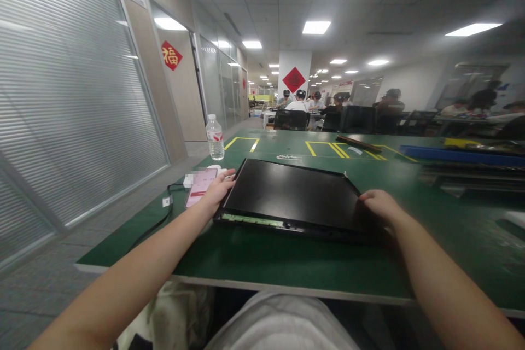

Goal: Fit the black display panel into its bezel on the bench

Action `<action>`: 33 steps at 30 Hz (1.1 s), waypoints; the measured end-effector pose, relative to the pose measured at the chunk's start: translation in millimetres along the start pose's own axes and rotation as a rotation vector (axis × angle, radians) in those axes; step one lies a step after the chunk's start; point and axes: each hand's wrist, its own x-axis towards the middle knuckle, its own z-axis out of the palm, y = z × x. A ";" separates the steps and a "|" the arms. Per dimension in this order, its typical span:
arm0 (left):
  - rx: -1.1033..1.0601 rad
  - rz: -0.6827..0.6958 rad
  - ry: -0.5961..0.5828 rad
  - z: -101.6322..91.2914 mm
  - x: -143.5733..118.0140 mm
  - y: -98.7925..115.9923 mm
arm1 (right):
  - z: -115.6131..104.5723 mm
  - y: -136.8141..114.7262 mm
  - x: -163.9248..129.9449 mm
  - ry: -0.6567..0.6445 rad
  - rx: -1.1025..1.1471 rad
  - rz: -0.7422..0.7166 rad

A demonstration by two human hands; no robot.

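A flat black display panel (293, 191) lies in front of me over the green tabletop, its dark face up. Along the near edge runs a green circuit strip (252, 220). My left hand (221, 188) grips the panel's left side, with the fingertips at its far left edge. On the opposite side, my right hand (381, 205) is closed on the right edge, thumb on top and the other fingers hidden beneath. Just left of my left hand are a pink-screened phone (202, 186) and a white object partly behind my fingers.
A water bottle (215, 138) stands at the table's far left. A black cable (151, 228) runs off the left edge. Yellow tape (324, 149) marks the far side of the green table (295, 262). A brown strip (357, 144) and a blue bar (459, 155) lie right. People sit beyond.
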 end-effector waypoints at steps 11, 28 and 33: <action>-0.104 -0.090 -0.140 1.9 -7.5 3.5 | 0.4 -1.1 -0.1 -0.005 -0.005 0.010; 0.341 -0.001 -0.130 -2.9 -9.7 -4.4 | -3.3 -16.3 -8.8 0.054 -0.128 -0.004; 0.498 0.057 -0.135 0.2 -15.4 -2.5 | -2.8 -18.7 -9.1 0.066 -0.161 -0.029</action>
